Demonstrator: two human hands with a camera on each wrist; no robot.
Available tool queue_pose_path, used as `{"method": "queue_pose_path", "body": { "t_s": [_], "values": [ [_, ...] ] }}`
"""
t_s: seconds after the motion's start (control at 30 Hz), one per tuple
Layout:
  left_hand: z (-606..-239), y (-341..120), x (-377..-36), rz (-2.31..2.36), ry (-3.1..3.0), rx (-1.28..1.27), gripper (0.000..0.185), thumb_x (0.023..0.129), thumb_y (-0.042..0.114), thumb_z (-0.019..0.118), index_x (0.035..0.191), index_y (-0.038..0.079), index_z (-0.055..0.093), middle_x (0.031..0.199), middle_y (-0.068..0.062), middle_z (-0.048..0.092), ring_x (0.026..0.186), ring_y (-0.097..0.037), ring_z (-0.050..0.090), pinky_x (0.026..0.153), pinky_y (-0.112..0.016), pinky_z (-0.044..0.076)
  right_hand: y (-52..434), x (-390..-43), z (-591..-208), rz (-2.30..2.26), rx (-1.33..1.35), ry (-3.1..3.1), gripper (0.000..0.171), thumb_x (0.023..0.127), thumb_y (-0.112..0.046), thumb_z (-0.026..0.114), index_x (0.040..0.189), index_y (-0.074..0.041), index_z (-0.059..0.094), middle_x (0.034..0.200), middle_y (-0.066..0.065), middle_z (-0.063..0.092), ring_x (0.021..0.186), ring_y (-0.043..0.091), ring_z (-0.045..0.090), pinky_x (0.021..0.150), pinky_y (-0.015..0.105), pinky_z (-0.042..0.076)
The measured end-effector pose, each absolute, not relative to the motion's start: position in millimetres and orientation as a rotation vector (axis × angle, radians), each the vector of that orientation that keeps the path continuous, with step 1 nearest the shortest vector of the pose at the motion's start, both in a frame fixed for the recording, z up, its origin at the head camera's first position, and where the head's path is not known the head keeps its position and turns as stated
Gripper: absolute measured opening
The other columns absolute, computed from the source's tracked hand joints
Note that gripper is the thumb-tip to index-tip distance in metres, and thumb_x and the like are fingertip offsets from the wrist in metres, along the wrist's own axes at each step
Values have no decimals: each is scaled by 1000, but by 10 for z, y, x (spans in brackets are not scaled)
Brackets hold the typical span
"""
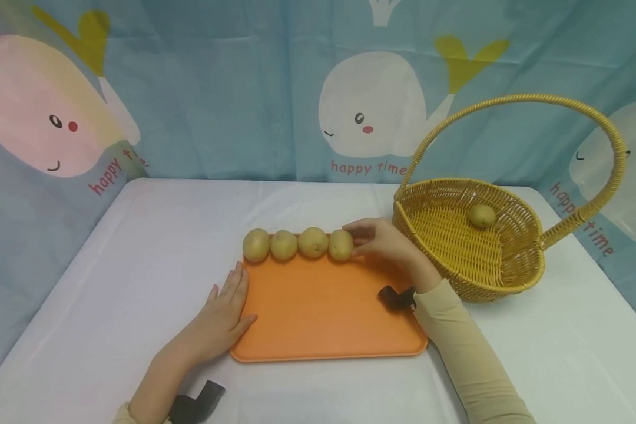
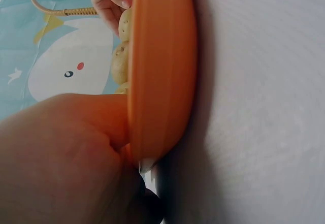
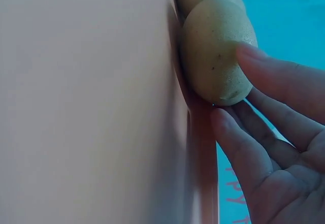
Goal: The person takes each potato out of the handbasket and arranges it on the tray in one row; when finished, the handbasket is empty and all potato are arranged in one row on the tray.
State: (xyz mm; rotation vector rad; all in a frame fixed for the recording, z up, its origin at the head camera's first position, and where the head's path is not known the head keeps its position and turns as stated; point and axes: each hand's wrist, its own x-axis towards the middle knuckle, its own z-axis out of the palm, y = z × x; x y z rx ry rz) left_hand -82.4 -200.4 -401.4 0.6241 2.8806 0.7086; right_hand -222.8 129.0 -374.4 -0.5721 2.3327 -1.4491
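Observation:
Several potatoes [image 1: 312, 242] sit in a row along the far edge of the orange tray [image 1: 323, 318]. My right hand [image 1: 384, 241] holds the rightmost potato [image 1: 341, 245] by its right end, fingertips and thumb curved about it. In the right wrist view one fingertip lies on that potato [image 3: 216, 51], and a gap shows between it and the palm. My left hand [image 1: 219, 321] rests at the tray's left edge, fingers straight along the rim and thumb over it. In the left wrist view this hand [image 2: 66, 148] covers part of the tray's side [image 2: 162, 71].
A wicker basket [image 1: 456, 282] with a tall handle stands to the right of the tray, one potato [image 1: 482, 216] inside it. Dark wrist-strap pieces [image 1: 397, 298] show at both wrists. The white tabletop [image 1: 111, 282] meets a printed blue curtain [image 1: 233, 94] behind.

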Motion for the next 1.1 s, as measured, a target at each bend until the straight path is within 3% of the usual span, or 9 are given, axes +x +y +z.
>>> {"method": "queue_pose_path", "body": {
  "t_s": [0.87,1.1],
  "values": [
    [-4017,-2011,-834,713,2885,628,74,95,23,55,144,-15,14,152,-30,4,139,-46,7,104,-67,9,1266,-2223,-3715,-1433,-582,2360,51,75,5,74,123,3,60,116,16,64,104,25,63,87,32,50],
    [-4034,-1998,-835,699,2899,639,74,94,21,56,143,-16,15,152,-31,5,139,-46,8,103,-68,9,1334,-2158,-3582,-1565,-532,2360,50,78,0,73,126,2,58,124,20,59,109,30,61,94,37,46]
  ]
}}
